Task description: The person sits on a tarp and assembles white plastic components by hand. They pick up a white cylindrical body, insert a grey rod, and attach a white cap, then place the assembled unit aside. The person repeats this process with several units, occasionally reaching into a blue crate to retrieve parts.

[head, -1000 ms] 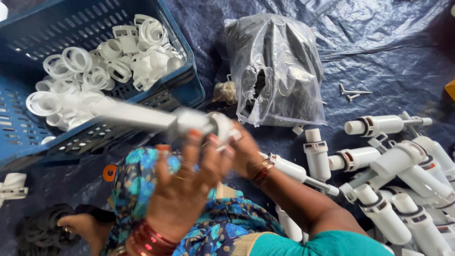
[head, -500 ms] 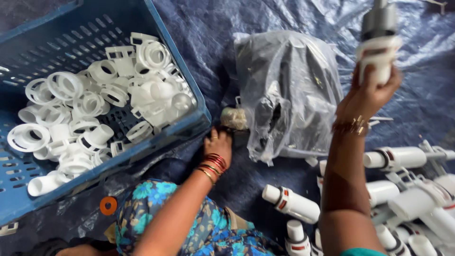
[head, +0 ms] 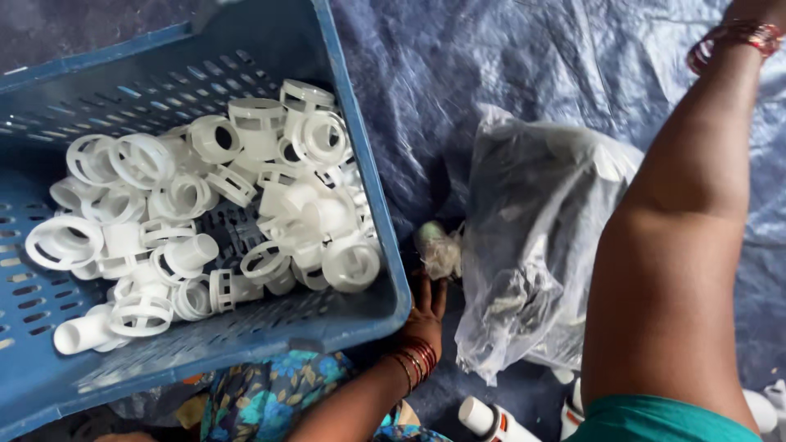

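While the left hand (head: 426, 315) rests low on the blue tarp (head: 491, 65), fingers loosely spread and holding nothing, it sits squeezed between the corner of the blue crate (head: 360, 172) and the clear bag (head: 532, 245), just below a small wad of crumpled plastic (head: 438, 250) at the bag's edge. The right hand is out of view past the top of the frame; only the raised arm (head: 679, 270) and its bangles (head: 733, 37) show, so its grip cannot be told. The crate holds a heap of white rings (head: 213, 213), slotted plastic collars and caps lying loose. They look light, stiff and smooth, easy to pinch by the rim or hook through the opening. The bag looks soft and slack, dark contents inside, and would sag unless taken by its gathered neck. White pipe pieces (head: 483, 417) lie near the bottom edge.
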